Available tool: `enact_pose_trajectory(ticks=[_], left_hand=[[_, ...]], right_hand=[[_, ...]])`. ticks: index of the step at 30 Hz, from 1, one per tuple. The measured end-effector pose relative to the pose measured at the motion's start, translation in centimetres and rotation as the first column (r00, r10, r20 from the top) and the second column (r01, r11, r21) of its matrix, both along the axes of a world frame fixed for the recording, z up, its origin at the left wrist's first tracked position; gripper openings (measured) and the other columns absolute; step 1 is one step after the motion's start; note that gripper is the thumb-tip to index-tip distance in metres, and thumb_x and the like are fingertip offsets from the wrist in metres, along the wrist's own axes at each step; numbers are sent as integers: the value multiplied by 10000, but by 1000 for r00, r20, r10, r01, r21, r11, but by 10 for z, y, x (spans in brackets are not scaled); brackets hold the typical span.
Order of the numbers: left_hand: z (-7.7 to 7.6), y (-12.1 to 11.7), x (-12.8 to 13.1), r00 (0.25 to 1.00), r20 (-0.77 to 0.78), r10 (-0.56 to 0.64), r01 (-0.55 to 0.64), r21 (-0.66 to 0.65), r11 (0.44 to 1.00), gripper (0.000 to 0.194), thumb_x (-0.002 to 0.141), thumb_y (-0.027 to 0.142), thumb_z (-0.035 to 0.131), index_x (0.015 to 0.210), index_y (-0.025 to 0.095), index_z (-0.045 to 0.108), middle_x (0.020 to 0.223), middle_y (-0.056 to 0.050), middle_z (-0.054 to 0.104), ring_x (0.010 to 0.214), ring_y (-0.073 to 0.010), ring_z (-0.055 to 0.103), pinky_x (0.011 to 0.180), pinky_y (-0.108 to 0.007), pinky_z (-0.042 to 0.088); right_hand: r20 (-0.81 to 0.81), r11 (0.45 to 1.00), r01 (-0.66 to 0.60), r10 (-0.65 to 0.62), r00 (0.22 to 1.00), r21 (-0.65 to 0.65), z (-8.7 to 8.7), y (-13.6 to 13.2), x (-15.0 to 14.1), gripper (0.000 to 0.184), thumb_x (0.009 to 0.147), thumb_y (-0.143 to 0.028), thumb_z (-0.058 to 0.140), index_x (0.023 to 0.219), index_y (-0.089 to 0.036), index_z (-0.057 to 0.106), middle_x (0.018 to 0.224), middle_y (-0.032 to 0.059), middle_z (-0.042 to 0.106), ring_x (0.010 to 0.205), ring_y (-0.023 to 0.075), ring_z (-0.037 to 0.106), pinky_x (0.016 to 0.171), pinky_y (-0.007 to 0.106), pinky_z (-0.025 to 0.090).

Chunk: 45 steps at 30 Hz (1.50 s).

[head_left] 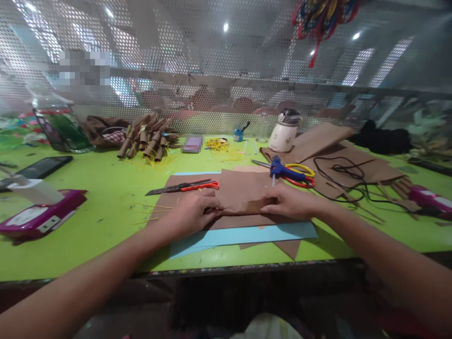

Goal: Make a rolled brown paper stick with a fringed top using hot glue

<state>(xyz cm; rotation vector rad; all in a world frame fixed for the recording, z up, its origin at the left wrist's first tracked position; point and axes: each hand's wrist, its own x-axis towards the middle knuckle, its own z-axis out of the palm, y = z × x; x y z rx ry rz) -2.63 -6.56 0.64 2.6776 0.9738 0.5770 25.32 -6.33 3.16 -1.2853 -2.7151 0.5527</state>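
Note:
A sheet of brown paper [240,188] lies in front of me on more brown paper, its near edge turned up in a narrow fold. My left hand [197,209] pinches that edge on the left, fingers closed. On the right, my right hand [287,200] is closed on the same edge between thumb and fingers. A red and black box cutter [187,186] rests just beyond my left hand. Past my right hand sit a blue glue gun [286,172] and scissors [306,169] with yellow and red handles. Light blue paper [247,235] shows below the brown sheets.
Rolled brown paper bundles [151,141] tied with yellow strands lie at the back. A white jug-like bottle [282,132] stands beside larger brown paper [367,162]. A black cord [348,172] loops at right. Purple power strip [45,214] and phone [38,170] lie left.

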Motion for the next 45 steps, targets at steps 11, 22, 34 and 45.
enact_pose_trajectory(ticks=[11,22,34,45], left_hand=[[0,3,-3,1000,-9,-9,9,21,1000,237,903,291,502,876,186,713,830,-62,657,736,-151,591,681,-248,457],[2,4,0,1000,-6,-25,25,24,999,250,911,308,506,810,174,692,770,-47,617,692,-143,560,640,-243,421],[5,-2,0,999,-42,6,-5,16,1000,222,911,258,499,891,180,705,876,-72,638,785,-162,587,695,-254,444],[0,0,-1,1000,-20,-21,21,-2,1000,224,910,266,497,893,174,700,874,-73,627,816,-172,586,717,-270,443]], right_hand=[[-292,771,268,-112,950,578,2,-65,-12,149,894,-147,477,921,-160,623,932,115,620,911,245,528,812,401,435],[22,818,54,-82,996,573,-32,-40,-70,167,913,-277,508,897,-153,619,916,89,634,888,251,484,750,407,366],[-156,879,60,17,988,474,-38,-29,-49,174,911,-205,525,808,-126,640,830,91,587,830,208,481,693,330,408],[-185,852,108,-14,983,513,-40,-35,-41,175,893,-229,559,815,-140,688,837,103,605,852,230,452,755,386,396]])
